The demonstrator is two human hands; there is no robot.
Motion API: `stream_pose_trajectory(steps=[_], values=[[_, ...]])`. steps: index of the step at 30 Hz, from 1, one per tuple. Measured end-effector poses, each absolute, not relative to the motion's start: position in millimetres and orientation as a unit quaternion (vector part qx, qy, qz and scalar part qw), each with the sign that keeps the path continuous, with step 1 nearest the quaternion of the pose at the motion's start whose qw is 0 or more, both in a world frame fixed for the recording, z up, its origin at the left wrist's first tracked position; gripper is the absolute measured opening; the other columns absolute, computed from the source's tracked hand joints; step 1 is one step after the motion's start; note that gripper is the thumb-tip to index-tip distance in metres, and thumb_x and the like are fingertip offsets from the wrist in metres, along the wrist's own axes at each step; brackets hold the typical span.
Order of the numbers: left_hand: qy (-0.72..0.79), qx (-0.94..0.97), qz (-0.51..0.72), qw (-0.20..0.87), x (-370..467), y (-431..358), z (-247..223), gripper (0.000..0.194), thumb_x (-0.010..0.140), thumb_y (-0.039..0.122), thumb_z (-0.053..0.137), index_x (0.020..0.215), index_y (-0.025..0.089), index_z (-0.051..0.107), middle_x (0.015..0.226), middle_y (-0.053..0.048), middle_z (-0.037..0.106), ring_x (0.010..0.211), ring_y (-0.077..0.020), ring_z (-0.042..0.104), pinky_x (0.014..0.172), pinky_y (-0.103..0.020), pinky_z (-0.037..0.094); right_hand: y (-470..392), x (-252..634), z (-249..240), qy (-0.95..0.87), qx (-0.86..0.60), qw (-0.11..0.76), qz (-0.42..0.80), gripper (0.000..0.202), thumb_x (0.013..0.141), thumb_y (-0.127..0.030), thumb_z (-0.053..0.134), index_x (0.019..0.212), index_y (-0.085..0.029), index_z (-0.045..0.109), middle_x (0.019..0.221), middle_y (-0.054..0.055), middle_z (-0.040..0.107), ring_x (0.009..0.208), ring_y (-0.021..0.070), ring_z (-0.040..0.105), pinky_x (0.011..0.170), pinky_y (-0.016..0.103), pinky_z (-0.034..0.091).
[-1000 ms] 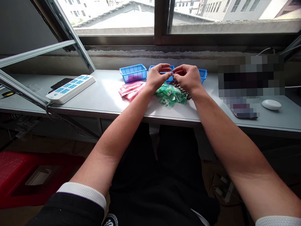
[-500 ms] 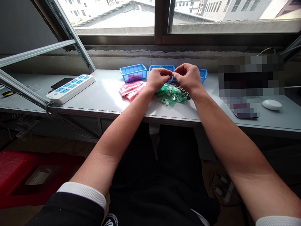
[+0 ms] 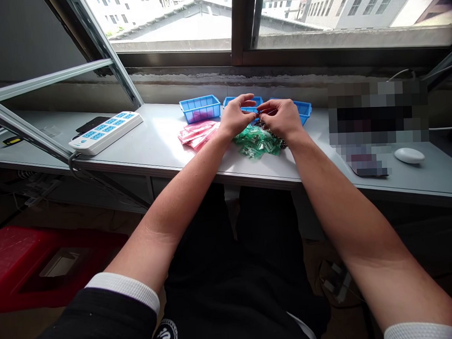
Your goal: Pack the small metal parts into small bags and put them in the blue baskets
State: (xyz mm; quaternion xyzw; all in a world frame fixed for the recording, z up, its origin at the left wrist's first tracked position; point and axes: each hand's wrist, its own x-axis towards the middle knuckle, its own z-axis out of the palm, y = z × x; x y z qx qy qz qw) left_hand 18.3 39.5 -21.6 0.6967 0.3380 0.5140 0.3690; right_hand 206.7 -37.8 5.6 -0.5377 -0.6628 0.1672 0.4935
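Observation:
My left hand (image 3: 239, 114) is over the green plastic packets (image 3: 260, 142), its index finger raised and apart from the thumb. Close beside it, my right hand (image 3: 283, 119) has thumb and fingers pinched together on something small and dark that I cannot make out. A pile of dark metallic pieces (image 3: 283, 143) lies partly under my right hand. Pink packets (image 3: 198, 135) lie left of the green ones. Behind stand a left blue basket (image 3: 200, 111) with something pink inside, a middle blue basket (image 3: 229, 101) and a right blue basket (image 3: 304, 111), the last two partly hidden by my hands.
A white power strip (image 3: 106, 133) lies at the left of the table (image 3: 154, 152), near a metal frame (image 3: 111, 60). On the right are a white mouse (image 3: 409, 156) and a blurred-out area. A red plastic object (image 3: 14, 266) is on the floor.
My left index finger has lifted away from the thumb, where the fingertips were together before. My right fingers have shifted slightly down and stay pinched.

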Motion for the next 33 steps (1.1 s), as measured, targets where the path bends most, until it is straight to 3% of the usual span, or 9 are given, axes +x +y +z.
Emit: stream_pose_trajectory(steps=[4, 10, 16, 23, 29, 33], values=[[0.338, 0.7, 0.513, 0.365, 17.9, 40.4, -20.8, 0.063, 0.087, 0.017, 0.105, 0.148, 0.02, 0.089, 0.148, -0.014, 0.095, 0.144, -0.0354, 0.09, 0.127, -0.047, 0.075, -40.5, 204.4, 8.0, -0.668, -0.548, 0.483, 0.141, 0.016, 0.092, -0.023, 0.096, 0.098, -0.03, 0.083, 0.102, 0.008, 0.091, 0.109, 0.0362, 0.092, 0.108, 0.059, 0.082], [0.343, 0.735, 0.485, 0.327, 14.5, 25.7, -14.1, 0.028, 0.101, 0.051, 0.105, 0.108, 0.025, 0.097, 0.121, -0.011, 0.099, 0.126, -0.0335, 0.094, 0.125, -0.049, 0.074, -42.4, 203.6, 12.0, -0.661, -0.563, 0.479, 0.133, 0.03, 0.095, -0.024, 0.098, 0.095, -0.033, 0.07, 0.11, 0.009, 0.092, 0.115, 0.0335, 0.086, 0.108, 0.052, 0.077], [0.335, 0.743, 0.475, 0.333, 13.6, 17.0, -8.6, 0.012, 0.094, 0.029, 0.103, 0.105, 0.026, 0.099, 0.121, -0.011, 0.1, 0.126, -0.0336, 0.094, 0.126, -0.05, 0.075, -46.9, 201.0, 16.1, -0.661, -0.565, 0.477, 0.129, 0.03, 0.09, -0.009, 0.091, 0.09, -0.034, 0.074, 0.106, 0.006, 0.092, 0.104, 0.0322, 0.086, 0.108, 0.054, 0.076], [0.343, 0.731, 0.482, 0.34, 14.7, 21.4, -10.7, 0.026, 0.088, 0.006, 0.093, 0.1, 0.028, 0.099, 0.116, -0.008, 0.099, 0.123, -0.0323, 0.093, 0.131, -0.054, 0.073, -41.6, 202.3, 12.0, -0.646, -0.558, 0.506, 0.123, 0.027, 0.093, -0.006, 0.084, 0.088, -0.031, 0.076, 0.102, 0.006, 0.091, 0.102, 0.0325, 0.09, 0.107, 0.056, 0.078], [0.34, 0.728, 0.49, 0.338, 16.3, 22.4, -12.1, 0.033, 0.085, 0.001, 0.094, 0.096, 0.031, 0.099, 0.112, -0.005, 0.098, 0.124, -0.0338, 0.092, 0.133, -0.06, 0.071, -38.9, 204.6, 8.4, -0.653, -0.558, 0.496, 0.124, 0.025, 0.093, -0.019, 0.096, 0.091, -0.032, 0.075, 0.102, 0.005, 0.091, 0.103, 0.0336, 0.09, 0.104, 0.056, 0.08], [0.352, 0.747, 0.486, 0.288, 15.7, 26.5, -16.1, 0.033, 0.085, 0.004, 0.091, 0.093, 0.034, 0.1, 0.11, -0.004, 0.099, 0.122, -0.0341, 0.093, 0.131, -0.058, 0.074, -40.5, 204.4, 8.8, -0.666, -0.563, 0.477, 0.109, 0.024, 0.091, -0.013, 0.092, 0.09, -0.032, 0.077, 0.105, 0.007, 0.093, 0.106, 0.0345, 0.09, 0.11, 0.058, 0.078]])
